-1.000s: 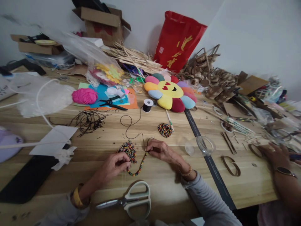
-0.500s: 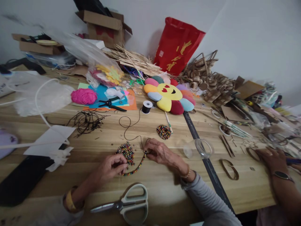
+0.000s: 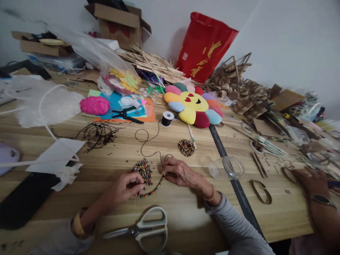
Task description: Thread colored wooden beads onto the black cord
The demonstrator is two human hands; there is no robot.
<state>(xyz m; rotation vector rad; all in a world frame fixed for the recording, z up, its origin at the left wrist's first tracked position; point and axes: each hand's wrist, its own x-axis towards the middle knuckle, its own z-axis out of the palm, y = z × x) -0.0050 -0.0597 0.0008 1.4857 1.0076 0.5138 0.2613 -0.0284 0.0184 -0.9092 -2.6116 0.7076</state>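
Lying nearest on the worktop are pale-handled scissors, blades to the left. Just beyond, a strand of small coloured beads curves between the person's two hands. Its near end meets the fingertips of the left hand, whose fingers are curled with only a narrow gap; whether they grip it cannot be told. Its far end reaches the right hand, where thumb and forefinger are pinched together on it. The middle of the strand sags between the hands, clear of all fingers. A heap of loose beads sits just behind the left fingertips, apart from the right hand.

Well to the right, another person's hand rests by a curved brown strip.

Black cord winds from the right hand back to a spool. Near it lie a coil of beads and, left, a black tangle. Farther off are pink yarn, black-handled pliers and a flower cushion; a red bag leans against the wall.
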